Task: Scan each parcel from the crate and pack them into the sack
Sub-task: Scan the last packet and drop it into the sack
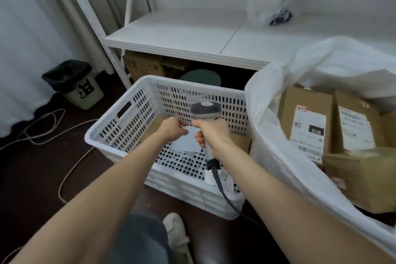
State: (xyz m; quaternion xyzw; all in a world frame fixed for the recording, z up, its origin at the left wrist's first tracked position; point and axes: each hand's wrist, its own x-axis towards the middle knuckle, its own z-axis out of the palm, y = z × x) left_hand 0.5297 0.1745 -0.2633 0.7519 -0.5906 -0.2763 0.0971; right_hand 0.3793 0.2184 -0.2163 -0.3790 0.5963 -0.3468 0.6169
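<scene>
At the far left a small waste bin (72, 83) with a black liner is standing on the dark floor against a pale curtain, and thin cables (53, 126) are trailing across the floor beside it. Behind, a white shelf unit (182, 38) is running along the wall, with a cardboard box (143, 66) and a round green stool (200, 77) sitting under it. In the middle the white perforated crate (128, 118) is resting on the floor in front of the person's knee and shoe. The left hand (171, 128) is reaching into the crate with its fingers curled, pinching the top edge of a pale flat parcel (186, 143) that is standing tilted inside. Beneath that parcel a black-and-white polka-dot mailer (182, 161) is lying on the crate floor. Just beside the left hand, the right hand (214, 133) is wrapping tightly round the handle of a grey barcode scanner (205, 111), whose head is pointing away toward the crate's far wall while its dark cord is hanging over the near rim. A crumpled white plastic bag (267, 6) is lying on the shelf top farther right. At the right the white sack (267, 113) is standing open, touching the crate, and labelled cardboard parcels (306, 122) are already sitting packed inside it.
</scene>
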